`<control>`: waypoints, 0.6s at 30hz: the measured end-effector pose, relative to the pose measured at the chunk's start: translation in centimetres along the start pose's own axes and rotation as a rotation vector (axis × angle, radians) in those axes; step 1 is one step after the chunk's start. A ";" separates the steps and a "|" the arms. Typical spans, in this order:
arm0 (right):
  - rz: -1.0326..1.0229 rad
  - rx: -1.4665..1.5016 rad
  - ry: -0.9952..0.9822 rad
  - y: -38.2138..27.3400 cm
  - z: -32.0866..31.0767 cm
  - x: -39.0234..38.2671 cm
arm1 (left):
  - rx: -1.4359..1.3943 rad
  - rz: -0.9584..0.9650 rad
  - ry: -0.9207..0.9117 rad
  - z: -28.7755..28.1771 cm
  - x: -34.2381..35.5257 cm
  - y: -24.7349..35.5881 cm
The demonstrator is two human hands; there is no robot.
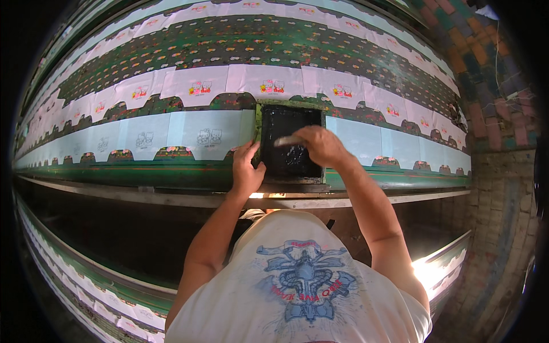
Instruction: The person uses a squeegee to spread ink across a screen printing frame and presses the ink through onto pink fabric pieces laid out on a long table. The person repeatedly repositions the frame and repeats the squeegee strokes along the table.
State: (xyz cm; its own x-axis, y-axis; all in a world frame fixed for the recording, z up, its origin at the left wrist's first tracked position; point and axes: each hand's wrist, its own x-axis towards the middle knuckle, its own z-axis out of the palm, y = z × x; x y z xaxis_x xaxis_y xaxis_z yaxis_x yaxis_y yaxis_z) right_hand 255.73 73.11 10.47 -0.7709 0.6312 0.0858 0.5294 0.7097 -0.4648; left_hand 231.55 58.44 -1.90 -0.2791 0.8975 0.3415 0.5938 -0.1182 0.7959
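The person's right hand (324,146) has its grip closed on a pale squeegee (289,140), held over the dark inside of a rectangular printing screen (259,127) with a green edge. The squeegee's visible end points to the left, and the fingers cover the rest of it. Shiny black ink (293,160) lies on the screen below the tool. The left hand (248,170) is at the screen's left edge, its fingers reaching up along that side and its thumb bent nearer the lower part; whether its grip is closed around the edge, I cannot tell. The screen sits at the near side of a long green table (171,175), in line with a row of light blue cut pieces (214,132) that runs on to both sides of it. Those just left of the screen bear paired cartoon figures in dark outline. Beyond this row lies a row of pink cut pieces (194,81) with coloured figures, and behind that the table's surface is speckled with many small printed marks. A metal rail (137,195) follows the near edge, in front of the person's white T-shirt (240,303). Brick paving (497,188) shows at the right.
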 end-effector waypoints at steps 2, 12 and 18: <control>0.033 -0.029 0.071 1.8 0.1 2.2 | 0.170 0.086 -0.081 -0.7 0.5 0.5; 0.068 -0.129 0.137 0.7 2.9 2.1 | 0.449 0.181 -0.277 -3.5 2.9 2.9; 0.060 -0.143 0.128 -4.1 4.5 -3.4 | 0.333 0.166 -0.211 -2.9 2.5 1.7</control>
State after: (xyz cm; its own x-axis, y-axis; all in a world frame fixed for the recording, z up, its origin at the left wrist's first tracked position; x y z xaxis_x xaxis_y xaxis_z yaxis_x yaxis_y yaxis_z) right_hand 254.53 66.62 8.11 -0.6897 0.7020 0.1776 0.6250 0.7010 -0.3434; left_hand 229.70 59.29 1.80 -0.0191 0.9493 0.3137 0.8384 -0.1557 0.5223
